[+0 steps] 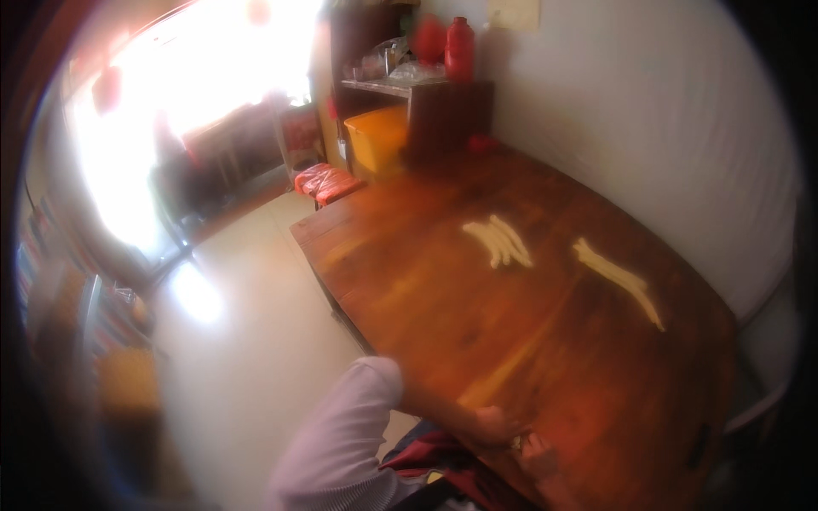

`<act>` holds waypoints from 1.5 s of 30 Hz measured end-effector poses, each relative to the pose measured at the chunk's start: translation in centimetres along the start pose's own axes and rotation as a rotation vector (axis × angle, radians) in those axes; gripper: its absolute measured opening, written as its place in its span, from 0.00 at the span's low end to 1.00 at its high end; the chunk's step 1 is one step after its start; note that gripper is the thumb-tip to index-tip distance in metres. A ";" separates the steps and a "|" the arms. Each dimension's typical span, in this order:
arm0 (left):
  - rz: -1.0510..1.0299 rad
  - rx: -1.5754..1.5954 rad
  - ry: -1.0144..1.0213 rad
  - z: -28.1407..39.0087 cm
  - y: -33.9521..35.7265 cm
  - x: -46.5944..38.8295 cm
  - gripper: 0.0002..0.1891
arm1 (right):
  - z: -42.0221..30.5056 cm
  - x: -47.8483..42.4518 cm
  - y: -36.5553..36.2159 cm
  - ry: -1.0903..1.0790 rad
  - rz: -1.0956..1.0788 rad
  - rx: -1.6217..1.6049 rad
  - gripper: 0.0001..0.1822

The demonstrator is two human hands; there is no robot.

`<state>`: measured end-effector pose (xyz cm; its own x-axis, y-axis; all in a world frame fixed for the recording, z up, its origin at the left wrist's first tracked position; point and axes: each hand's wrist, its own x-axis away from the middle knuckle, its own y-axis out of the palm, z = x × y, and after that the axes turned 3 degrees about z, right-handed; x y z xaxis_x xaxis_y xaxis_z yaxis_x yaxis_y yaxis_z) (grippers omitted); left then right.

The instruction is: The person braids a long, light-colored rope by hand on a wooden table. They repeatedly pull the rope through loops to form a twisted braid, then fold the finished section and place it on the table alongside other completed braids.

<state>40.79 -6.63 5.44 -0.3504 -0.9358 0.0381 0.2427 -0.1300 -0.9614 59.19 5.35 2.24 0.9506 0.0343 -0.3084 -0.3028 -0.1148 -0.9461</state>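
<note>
At the near edge of a brown wooden table (434,306), my left hand (498,425) and my right hand (540,453) are close together. Their fingertips meet around a small pale piece (517,441), mostly hidden and too blurred to name. A pushed-up light sleeve covers my left upper arm. Beyond my hands lies a group of several short cream-coloured strips (498,241), side by side and out of reach of my fingers. Farther right, a longer cream strip bundle (613,274) stretches diagonally. Their material is unclear.
A dark cabinet (450,118) stands behind the table's far end, bearing a red vacuum flask (459,51) and plastic bags. Within its opening is a yellow bin (378,139). A red-covered stool (327,183) stands near the table's far left corner. A whitish wall (652,128) borders the right side.
</note>
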 end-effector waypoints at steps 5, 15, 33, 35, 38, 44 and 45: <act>0.049 -0.152 0.043 -0.1 0.2 -0.1 0.46 | 0.5 1.1 -2.8 -0.047 -0.024 0.042 0.28; 0.037 -0.102 0.124 1.6 0.1 -1.4 0.40 | 0.3 1.7 -2.9 0.017 -0.042 0.025 0.30; 0.576 0.391 -0.713 -9.6 2.9 -1.5 0.18 | 1.2 -9.5 -8.4 0.370 0.292 -0.781 0.36; 1.052 1.297 -0.660 -15.2 -2.1 -1.3 0.21 | 3.7 -10.7 -8.2 0.288 0.458 -0.877 0.36; 1.299 1.312 -0.750 -21.5 -4.4 -2.4 0.24 | 11.1 -9.9 -5.0 0.356 0.459 -0.709 0.36; 0.657 -0.035 -0.852 -20.5 -2.8 -7.9 0.33 | 31.1 -2.8 -1.4 0.803 0.443 0.056 0.34; 0.654 -0.037 -0.828 -20.9 -3.9 -9.2 0.33 | 34.3 -3.6 -2.3 0.801 0.456 0.110 0.34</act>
<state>24.21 9.36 3.20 0.5693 -0.7533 -0.3294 0.1289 0.4774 -0.8691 54.15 39.56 2.14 0.4888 -0.6921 -0.5312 -0.6248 0.1473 -0.7668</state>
